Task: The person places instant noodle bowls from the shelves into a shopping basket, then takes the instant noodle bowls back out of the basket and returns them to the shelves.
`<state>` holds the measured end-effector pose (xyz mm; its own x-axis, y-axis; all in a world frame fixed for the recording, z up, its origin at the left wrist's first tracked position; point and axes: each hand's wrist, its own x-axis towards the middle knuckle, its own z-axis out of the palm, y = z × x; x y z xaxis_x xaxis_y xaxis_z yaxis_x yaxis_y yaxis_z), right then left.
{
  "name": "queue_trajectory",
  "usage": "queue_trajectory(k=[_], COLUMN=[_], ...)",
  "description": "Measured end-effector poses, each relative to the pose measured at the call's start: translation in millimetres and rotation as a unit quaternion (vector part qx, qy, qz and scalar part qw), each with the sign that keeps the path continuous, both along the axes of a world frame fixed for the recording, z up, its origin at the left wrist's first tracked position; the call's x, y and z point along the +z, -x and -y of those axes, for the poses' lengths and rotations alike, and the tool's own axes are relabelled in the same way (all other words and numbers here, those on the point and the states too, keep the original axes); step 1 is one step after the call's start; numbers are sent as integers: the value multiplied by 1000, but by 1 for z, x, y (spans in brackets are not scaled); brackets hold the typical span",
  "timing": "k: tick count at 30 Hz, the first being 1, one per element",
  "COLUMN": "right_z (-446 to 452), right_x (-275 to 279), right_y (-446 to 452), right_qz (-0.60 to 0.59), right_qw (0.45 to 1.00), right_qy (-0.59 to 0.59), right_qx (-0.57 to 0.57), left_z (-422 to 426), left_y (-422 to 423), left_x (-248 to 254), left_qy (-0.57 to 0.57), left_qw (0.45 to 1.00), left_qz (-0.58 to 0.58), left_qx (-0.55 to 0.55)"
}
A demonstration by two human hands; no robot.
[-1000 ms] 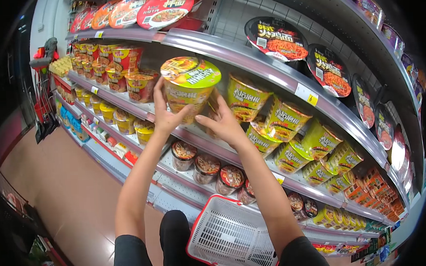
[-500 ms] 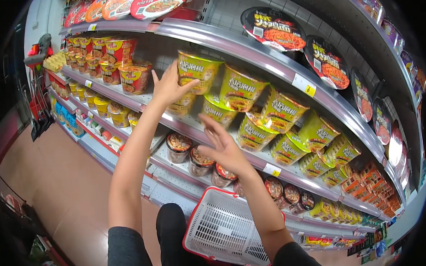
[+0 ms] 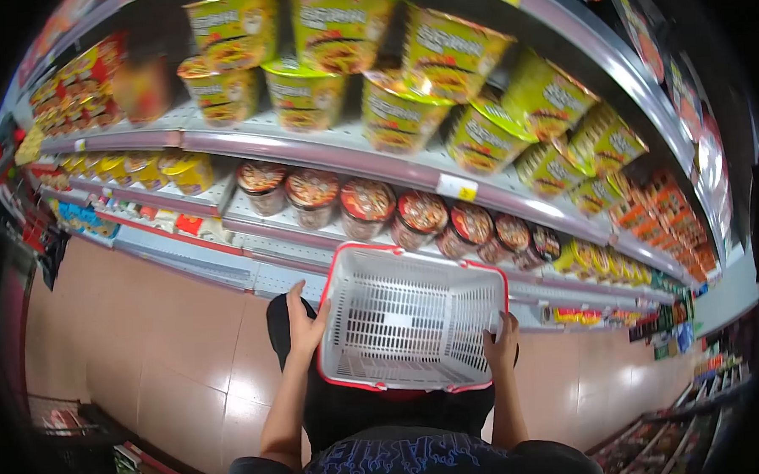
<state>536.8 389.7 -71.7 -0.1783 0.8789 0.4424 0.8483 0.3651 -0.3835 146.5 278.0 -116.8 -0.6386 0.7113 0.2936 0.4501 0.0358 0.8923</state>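
A white shopping basket with a red rim is in front of my body, its slotted inside bare of goods. My left hand is at the basket's left side, thumb by the rim and fingers apart, pointing up. On the opposite side my right hand is closed over the rim, thumb inside. Just beyond the basket, a row of round noodle cups with red-and-brown lids stands on a lower shelf. Yellow-green noodle cups are stacked two high on the shelf above it.
Red and orange noodle cups fill the upper left of the shelving. Yellow cups stand lower down. A price tag hangs on the shelf edge. Tiled floor runs along the aisle, with more racks behind me.
Both hands have come down from the yellow-green cups to the basket's sides. The view has tilted downward. My right hand has closed on the basket rim.
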Motion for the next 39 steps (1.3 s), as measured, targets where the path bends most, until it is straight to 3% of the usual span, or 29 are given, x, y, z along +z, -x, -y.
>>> queue_trajectory(k=[1, 2, 3, 5, 6, 9, 11, 16, 19, 23, 24, 27, 29, 31, 34, 38, 39], right_z=[11, 13, 13, 19, 20, 20, 14, 13, 10, -7, -17, -75, -109, -156, -198, -213, -217], right_x=[-4, -5, -18, -52, -54, -54, -63, -66, -63, -78, -76, -80, -43, -31, -12, -3, -6], right_y=[-15, -29, -38, -55, -50, -33, -29, -33, -32, -41, -45, -53, -53, -62, -66, -61, -61], right_qz=[22, 21, -20, -98, -105, -104, -103, -58, -60, -71, -92, -206, -294, -329, -338, -458, -430], right_qw=[998, 986, 989, 990, 991, 985, 978, 989, 979, 986, 979, 975, 952, 936, 926, 883, 897], right_qy=[31, 156, 138, 105, 82, 96, 108, 68, 133, 105, 158, 7, -10, -112, -121, -98, -105], right_qx=[-59, -59, -43, -10, -5, -97, -147, -115, -139, -109, -92, -78, -79, -62, -115, 12, -10], left_z=[3, 5, 3, 4, 4, 3, 4, 4, 7, 6, 7, 8, 7, 7, 7, 6, 6], left_y=[-13, -20, -25, -32, -32, -35, -36, -34, -31, -41, -42, -42, -40, -39, -41, -47, -46], left_x=[-10, -26, -40, -14, -18, -14, -16, -32, -41, -22, -23, -24, -26, -28, -25, -18, -18], left_qy=[31, 61, 86, 99, 100, 90, 96, 102, 114, 110, 92, 109, 100, 109, 117, 98, 97], left_qw=[995, 996, 995, 986, 994, 994, 995, 995, 993, 993, 996, 994, 995, 994, 993, 992, 992], left_qz=[90, 61, 32, 128, 6, -53, -24, 5, 12, -35, -1, -7, -13, -16, -27, -85, -78], left_qx=[-26, -38, -49, -49, -37, -19, -22, -21, -19, -15, -22, -19, -27, -23, -10, -5, -3])
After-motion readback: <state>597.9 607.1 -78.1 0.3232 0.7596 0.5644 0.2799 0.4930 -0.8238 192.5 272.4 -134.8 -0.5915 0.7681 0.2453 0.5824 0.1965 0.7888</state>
